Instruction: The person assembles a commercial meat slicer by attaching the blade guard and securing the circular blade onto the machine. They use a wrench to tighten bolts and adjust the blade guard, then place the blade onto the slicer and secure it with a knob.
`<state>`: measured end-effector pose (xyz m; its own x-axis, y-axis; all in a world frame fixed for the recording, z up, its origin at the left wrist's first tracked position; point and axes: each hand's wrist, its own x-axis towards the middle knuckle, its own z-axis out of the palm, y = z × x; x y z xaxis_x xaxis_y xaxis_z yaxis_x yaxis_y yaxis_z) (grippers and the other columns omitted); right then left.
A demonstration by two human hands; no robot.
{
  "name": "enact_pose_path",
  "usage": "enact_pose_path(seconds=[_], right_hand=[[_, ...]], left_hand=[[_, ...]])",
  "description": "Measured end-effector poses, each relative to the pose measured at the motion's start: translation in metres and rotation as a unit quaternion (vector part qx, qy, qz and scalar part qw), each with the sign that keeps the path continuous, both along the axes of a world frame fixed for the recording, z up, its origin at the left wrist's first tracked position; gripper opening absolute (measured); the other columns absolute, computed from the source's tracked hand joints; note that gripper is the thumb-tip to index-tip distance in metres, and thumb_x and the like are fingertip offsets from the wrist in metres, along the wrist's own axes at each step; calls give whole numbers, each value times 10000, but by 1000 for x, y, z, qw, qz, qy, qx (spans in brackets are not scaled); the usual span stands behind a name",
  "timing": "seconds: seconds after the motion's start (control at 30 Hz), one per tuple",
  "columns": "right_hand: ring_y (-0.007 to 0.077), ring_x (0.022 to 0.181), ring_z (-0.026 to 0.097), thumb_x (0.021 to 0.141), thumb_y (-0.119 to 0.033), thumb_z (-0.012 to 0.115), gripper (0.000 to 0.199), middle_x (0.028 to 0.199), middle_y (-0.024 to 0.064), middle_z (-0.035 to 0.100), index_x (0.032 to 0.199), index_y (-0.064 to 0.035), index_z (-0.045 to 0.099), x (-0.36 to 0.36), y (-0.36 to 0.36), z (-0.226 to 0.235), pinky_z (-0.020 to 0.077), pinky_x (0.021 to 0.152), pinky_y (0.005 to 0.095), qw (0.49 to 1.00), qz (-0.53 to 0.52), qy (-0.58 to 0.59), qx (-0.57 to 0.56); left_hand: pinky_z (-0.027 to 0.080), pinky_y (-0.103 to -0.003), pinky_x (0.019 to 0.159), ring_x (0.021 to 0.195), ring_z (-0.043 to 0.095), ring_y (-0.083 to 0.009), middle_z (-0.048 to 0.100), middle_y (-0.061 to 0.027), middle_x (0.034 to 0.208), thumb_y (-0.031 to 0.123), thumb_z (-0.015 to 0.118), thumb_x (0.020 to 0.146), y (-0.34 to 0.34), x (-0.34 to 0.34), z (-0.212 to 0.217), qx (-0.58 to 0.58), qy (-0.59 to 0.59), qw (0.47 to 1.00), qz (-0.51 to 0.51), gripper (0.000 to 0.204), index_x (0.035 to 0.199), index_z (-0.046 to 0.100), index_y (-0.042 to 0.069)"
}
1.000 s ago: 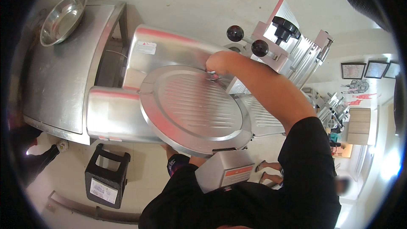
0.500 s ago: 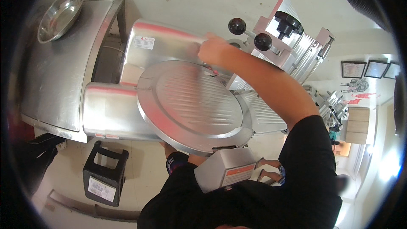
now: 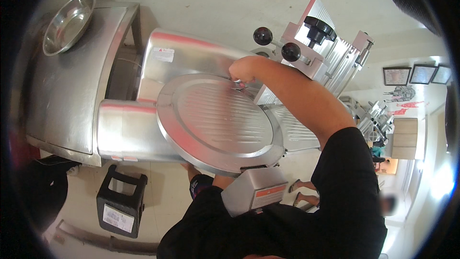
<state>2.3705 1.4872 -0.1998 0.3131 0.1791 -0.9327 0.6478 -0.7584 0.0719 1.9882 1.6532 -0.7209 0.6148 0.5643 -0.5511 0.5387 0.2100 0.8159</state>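
Observation:
My right hand reaches across a large metal slicer, at the upper edge of its round cover plate. Its fingers are curled down and closed around something small, with a bit of pink and metal showing; I cannot make out what it is. The cover plate is ribbed and lies inside a wide shiny ring. My left arm, in a black sleeve, goes down beneath the plate's lower edge, and the slicer hides its fingers. Just beyond my right forearm stand two black ball knobs and a black star-shaped knob.
On the left, a steel table bears a shallow metal bowl. A black stool stands on the floor below it. Near my body juts a metal box with an orange label. Another person's legs show at the lower right.
My right hand has shifted slightly right and down, its fingers now bent lower toward the plate's edge. It was blurred by motion before. The whole view has tilted a little.

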Motion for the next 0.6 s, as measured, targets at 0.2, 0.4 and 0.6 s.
enact_pose_path(seconds=[0.2, 0.4, 0.6], right_hand=[[306, 837, 717, 807, -96, 650, 131, 868, 115, 742, 865, -85, 768, 2, 30, 3, 529, 676, 461, 982, 118, -138, 44], [305, 930, 722, 817, -105, 638, 135, 878, 107, 748, 834, -48, 759, -1, 29, -7, 547, 754, 494, 966, 176, -185, 26], [335, 954, 702, 825, -129, 656, 138, 938, 133, 740, 911, -89, 756, -11, -1, 15, 531, 788, 498, 981, -14, -194, 23]], left_hand=[[421, -474, 1065, 1095, 645, -269, 686, -102, 1126, 292, 514, 1014, 8, 7, -10, 7, -2, 1000, 17, 260, 1128, 618, 82], [428, -469, 1059, 1094, 646, -267, 685, -104, 1124, 284, 517, 1014, 5, 3, -3, 3, -1, 1000, -4, 253, 1127, 613, 80], [435, -464, 1054, 1094, 647, -266, 684, -105, 1122, 276, 520, 1015, -12, -21, 16, -5, 7, 1000, -6, 245, 1127, 609, 77]])
